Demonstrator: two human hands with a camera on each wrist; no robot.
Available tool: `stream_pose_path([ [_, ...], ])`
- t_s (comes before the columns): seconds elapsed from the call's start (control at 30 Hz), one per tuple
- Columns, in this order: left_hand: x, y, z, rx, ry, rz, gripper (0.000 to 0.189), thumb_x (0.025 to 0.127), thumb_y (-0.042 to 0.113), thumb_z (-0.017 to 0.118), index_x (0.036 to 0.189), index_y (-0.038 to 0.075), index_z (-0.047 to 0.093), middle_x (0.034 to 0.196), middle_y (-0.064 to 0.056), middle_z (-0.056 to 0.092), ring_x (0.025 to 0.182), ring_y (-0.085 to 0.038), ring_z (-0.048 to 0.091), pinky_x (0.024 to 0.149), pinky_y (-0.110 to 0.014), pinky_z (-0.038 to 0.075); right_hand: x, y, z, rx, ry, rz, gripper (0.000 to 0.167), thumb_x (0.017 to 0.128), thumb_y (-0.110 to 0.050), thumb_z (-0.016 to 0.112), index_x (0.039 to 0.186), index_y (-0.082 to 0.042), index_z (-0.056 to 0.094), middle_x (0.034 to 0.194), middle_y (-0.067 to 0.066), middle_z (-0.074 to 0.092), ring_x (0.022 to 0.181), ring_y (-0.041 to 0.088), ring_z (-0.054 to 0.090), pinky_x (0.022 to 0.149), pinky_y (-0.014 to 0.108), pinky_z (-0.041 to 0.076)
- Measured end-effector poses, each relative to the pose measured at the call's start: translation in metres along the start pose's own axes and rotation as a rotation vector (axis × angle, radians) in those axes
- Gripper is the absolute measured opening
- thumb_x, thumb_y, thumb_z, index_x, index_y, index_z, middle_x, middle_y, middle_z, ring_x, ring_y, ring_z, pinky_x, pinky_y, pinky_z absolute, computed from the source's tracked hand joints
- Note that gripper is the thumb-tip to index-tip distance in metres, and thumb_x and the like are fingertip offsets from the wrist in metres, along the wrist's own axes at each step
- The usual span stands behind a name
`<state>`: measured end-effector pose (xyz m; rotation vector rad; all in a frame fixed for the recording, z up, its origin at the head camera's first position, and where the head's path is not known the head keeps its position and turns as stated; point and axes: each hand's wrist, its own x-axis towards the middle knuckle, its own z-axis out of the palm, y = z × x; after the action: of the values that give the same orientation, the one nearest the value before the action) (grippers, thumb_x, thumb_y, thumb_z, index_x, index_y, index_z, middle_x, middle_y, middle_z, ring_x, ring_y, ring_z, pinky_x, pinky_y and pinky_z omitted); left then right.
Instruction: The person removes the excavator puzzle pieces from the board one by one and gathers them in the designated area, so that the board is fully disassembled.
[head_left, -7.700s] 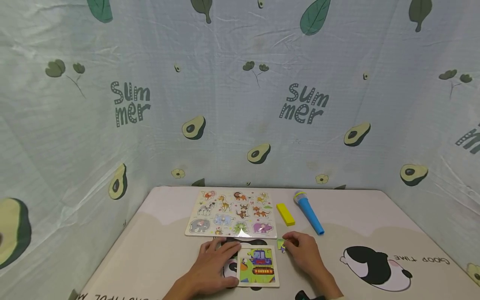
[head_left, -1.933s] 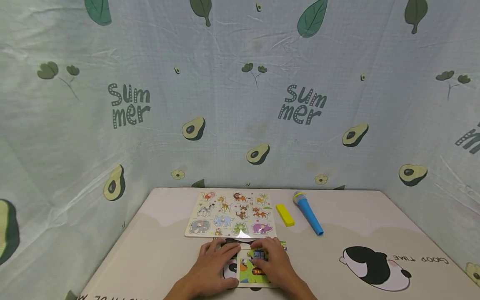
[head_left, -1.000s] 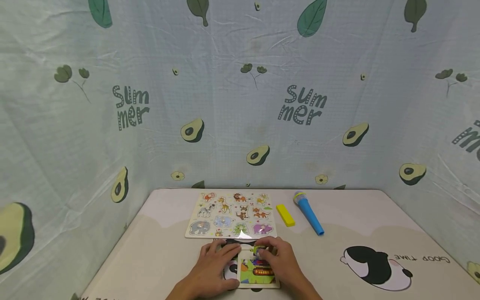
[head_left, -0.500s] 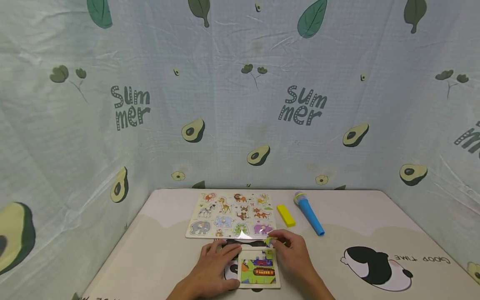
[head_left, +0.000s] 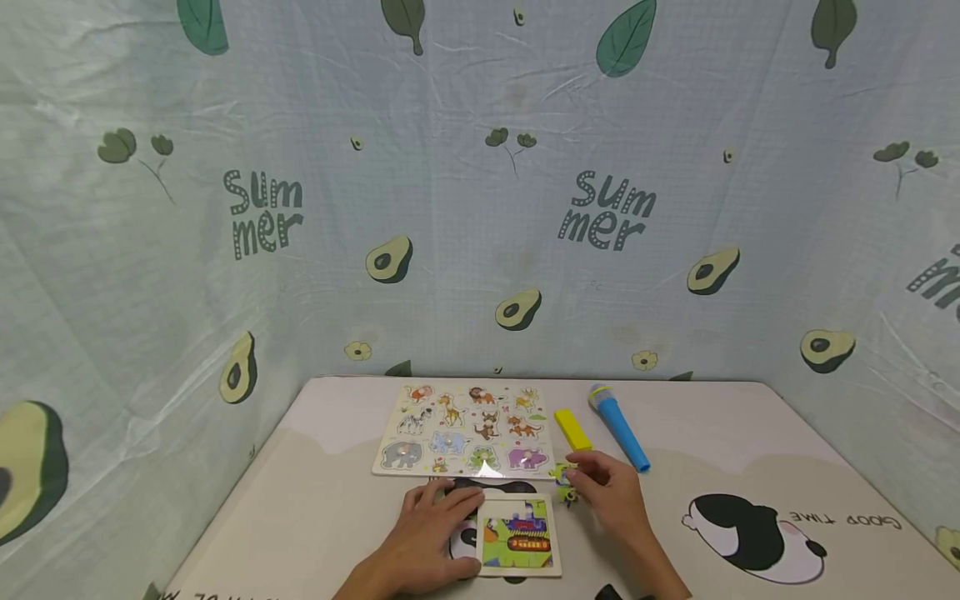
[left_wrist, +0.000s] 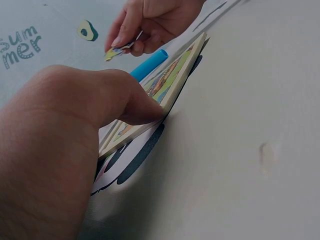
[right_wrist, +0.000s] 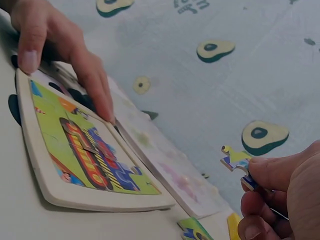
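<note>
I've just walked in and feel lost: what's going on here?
A person is working on a small puzzle. Their left hand holds its side; their right hand pinches a loose piece beside it. Another piece lies near the puzzle, whose upper part has a gap. An animal board, yellow block and blue microphone lie beyond.

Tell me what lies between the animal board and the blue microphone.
A yellow block lies between the animal board and the blue microphone in the head view.

Left hand (left_wrist: 82, 102) has its thumb right on the puzzle board (left_wrist: 182, 75). Right hand (left_wrist: 157, 22) has got a little puzzle piece (left_wrist: 118, 51) pinched.
</note>
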<state>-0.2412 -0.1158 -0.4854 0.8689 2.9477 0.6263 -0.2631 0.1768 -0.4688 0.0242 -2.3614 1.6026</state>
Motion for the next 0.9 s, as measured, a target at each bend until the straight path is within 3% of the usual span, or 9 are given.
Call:
stream_pose_path([
  [0.23,-0.001,0.000,-0.001,-0.016,-0.005,-0.008,0.082,0.078,0.062,0.065,0.151,0.026,0.051,0.153,0.010,0.048,0.141,-0.035,0.034,0.107,-0.065,0.025,0.006,0.008,-0.011,-0.011,0.027,0.067,0.019,0.093,-0.010,0.073,0.111,-0.005,0.076,0.085,0.007,0.070,0.071,0.020,0.060,0.061,0.023,0.052],
  [0.57,0.000,0.001,-0.002,-0.015,-0.005,-0.005,0.082,0.079,0.062,0.065,0.151,0.027,0.050,0.153,0.010,0.047,0.142,-0.036,0.033,0.107,-0.064,0.025,0.011,0.018,-0.024,-0.067,0.055,0.089,0.016,0.094,-0.011,0.071,0.108,-0.005,0.077,0.092,0.006,0.073,0.081,0.019,0.062,0.066,0.021,0.052],
  [0.9,0.000,0.001,-0.002,-0.015,-0.006,-0.010,0.082,0.079,0.062,0.066,0.151,0.027,0.050,0.153,0.011,0.047,0.142,-0.035,0.034,0.108,-0.064,0.025,0.015,0.027,-0.033,-0.103,0.021,0.083,0.013,0.089,-0.006,0.074,0.101,-0.001,0.078,0.079,0.005,0.066,0.068,0.015,0.054,0.057,0.022,0.046],
])
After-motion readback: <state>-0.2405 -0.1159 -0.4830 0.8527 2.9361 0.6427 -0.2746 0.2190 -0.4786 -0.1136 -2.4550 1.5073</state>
